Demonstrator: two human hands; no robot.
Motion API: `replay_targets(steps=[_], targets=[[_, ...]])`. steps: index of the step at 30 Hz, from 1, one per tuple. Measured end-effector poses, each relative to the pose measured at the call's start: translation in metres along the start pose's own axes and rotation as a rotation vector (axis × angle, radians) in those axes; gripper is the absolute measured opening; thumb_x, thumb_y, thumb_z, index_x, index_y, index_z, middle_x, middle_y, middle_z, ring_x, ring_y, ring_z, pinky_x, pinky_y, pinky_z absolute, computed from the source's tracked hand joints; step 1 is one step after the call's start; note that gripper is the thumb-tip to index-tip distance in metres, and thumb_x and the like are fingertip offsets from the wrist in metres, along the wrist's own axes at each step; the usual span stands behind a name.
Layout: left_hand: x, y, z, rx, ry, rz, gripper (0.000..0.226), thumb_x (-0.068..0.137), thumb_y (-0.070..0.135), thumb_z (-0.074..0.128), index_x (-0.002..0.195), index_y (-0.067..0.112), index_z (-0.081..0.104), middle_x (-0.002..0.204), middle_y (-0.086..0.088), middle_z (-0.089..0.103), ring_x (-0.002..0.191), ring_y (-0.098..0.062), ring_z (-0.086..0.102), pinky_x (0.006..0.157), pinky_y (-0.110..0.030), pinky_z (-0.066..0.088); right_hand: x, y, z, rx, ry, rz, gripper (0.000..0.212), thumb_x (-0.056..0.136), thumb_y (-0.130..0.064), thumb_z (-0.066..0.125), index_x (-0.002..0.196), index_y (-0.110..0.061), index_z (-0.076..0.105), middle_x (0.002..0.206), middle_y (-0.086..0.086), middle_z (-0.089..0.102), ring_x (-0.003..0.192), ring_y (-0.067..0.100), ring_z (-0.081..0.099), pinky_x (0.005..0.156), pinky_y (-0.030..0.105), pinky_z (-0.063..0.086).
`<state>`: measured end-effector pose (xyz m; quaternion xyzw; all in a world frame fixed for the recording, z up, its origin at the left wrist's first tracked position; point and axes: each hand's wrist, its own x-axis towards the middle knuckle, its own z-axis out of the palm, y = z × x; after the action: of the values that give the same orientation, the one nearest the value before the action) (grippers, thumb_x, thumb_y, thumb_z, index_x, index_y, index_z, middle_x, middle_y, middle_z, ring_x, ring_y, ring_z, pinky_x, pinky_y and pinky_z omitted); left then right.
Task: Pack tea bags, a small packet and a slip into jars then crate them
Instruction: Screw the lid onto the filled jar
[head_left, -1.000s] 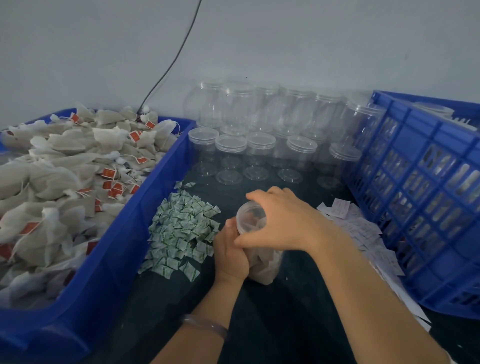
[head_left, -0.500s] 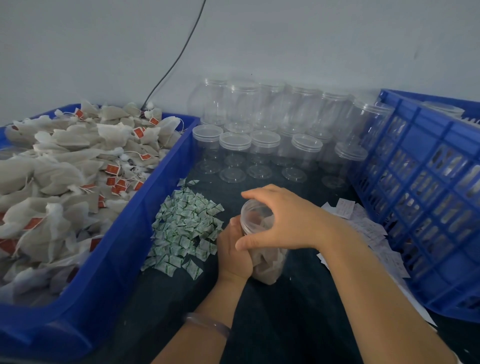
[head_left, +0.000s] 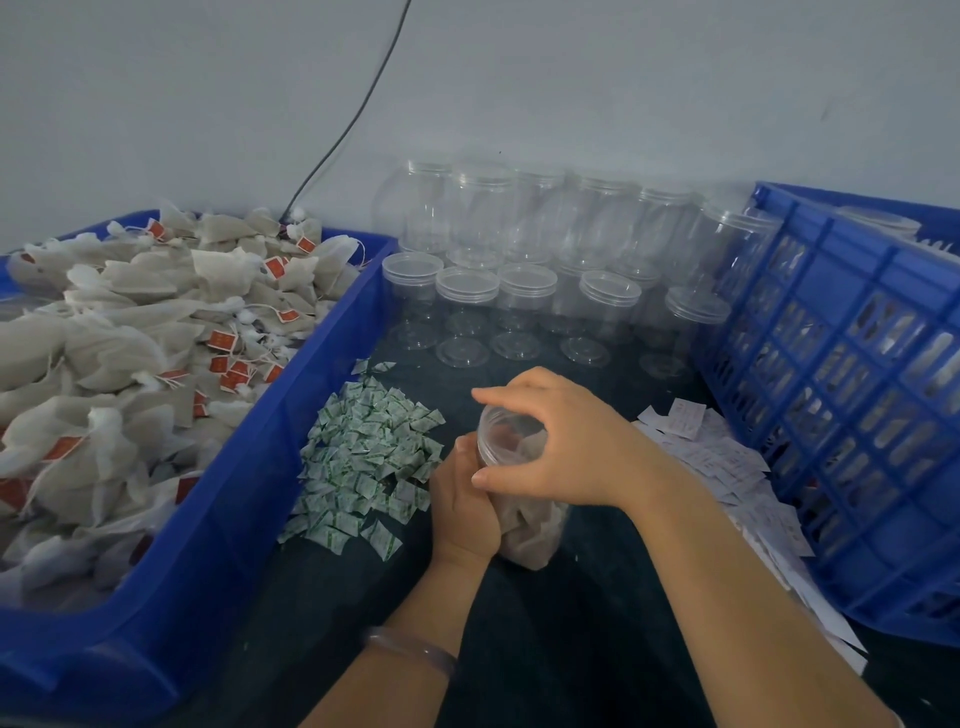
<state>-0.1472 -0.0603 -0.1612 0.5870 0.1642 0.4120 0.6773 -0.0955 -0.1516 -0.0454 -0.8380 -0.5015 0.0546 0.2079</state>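
A clear plastic jar (head_left: 530, 535) filled with tea bags stands tilted on the dark table in front of me. My left hand (head_left: 462, 499) grips its body from the left. My right hand (head_left: 561, 447) is closed over its clear lid (head_left: 506, 434) at the top. A heap of small green-and-white packets (head_left: 363, 457) lies just left of the jar. White paper slips (head_left: 727, 467) are spread to its right. Loose tea bags (head_left: 130, 338) with red tags fill the blue bin (head_left: 249, 467) on the left.
Several empty lidded clear jars (head_left: 467, 301) stand in rows at the back against the wall. A blue slotted crate (head_left: 857, 415) stands on the right, with jars visible through its wall. A black cable (head_left: 343, 130) runs down the wall.
My right hand has turned on the lid, its fingers shifting around the rim. The left hand and the jar have stayed in place.
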Motion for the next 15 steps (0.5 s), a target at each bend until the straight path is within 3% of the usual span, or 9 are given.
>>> replay_targets(steps=[2, 6, 10, 15], targets=[[0.000, -0.001, 0.000, 0.011, 0.008, -0.012, 0.046, 0.090, 0.040, 0.026, 0.076, 0.019, 0.064, 0.069, 0.008, 0.071, 0.068, -0.001, 0.064, 0.065, -0.017, 0.049, 0.001, 0.000, 0.002, -0.020, 0.008, -0.003, 0.076, 0.072, -0.060, 0.073, 0.141, -0.045, 0.044, 0.125, -0.021, 0.043, 0.120, 0.001, 0.040, 0.095, 0.028, 0.041], [0.001, 0.001, -0.001, -0.012, 0.012, -0.030, 0.049, 0.083, 0.054, 0.033, 0.075, 0.020, 0.067, 0.069, 0.002, 0.070, 0.071, -0.010, 0.065, 0.068, -0.027, 0.050, 0.000, 0.000, 0.006, -0.061, 0.045, -0.004, 0.071, 0.073, -0.058, 0.072, 0.138, -0.045, 0.047, 0.122, -0.021, 0.044, 0.116, 0.001, 0.040, 0.087, 0.025, 0.038], [0.000, 0.002, 0.000, -0.007, 0.006, -0.041, 0.054, 0.085, 0.053, 0.032, 0.078, 0.011, 0.066, 0.076, -0.010, 0.069, 0.077, -0.025, 0.065, 0.076, -0.048, 0.050, -0.002, -0.003, 0.009, -0.066, 0.078, 0.020, 0.067, 0.074, -0.056, 0.070, 0.136, -0.044, 0.049, 0.122, -0.019, 0.046, 0.114, 0.003, 0.043, 0.087, 0.028, 0.041], [-0.002, 0.005, 0.001, -0.013, 0.019, -0.051, 0.066, 0.075, 0.063, 0.030, 0.081, 0.006, 0.063, 0.078, -0.017, 0.067, 0.078, -0.032, 0.063, 0.077, -0.053, 0.049, -0.001, -0.007, 0.013, -0.086, 0.111, 0.077, 0.062, 0.075, -0.059, 0.064, 0.134, -0.043, 0.051, 0.124, -0.016, 0.048, 0.117, 0.008, 0.044, 0.088, 0.030, 0.042]])
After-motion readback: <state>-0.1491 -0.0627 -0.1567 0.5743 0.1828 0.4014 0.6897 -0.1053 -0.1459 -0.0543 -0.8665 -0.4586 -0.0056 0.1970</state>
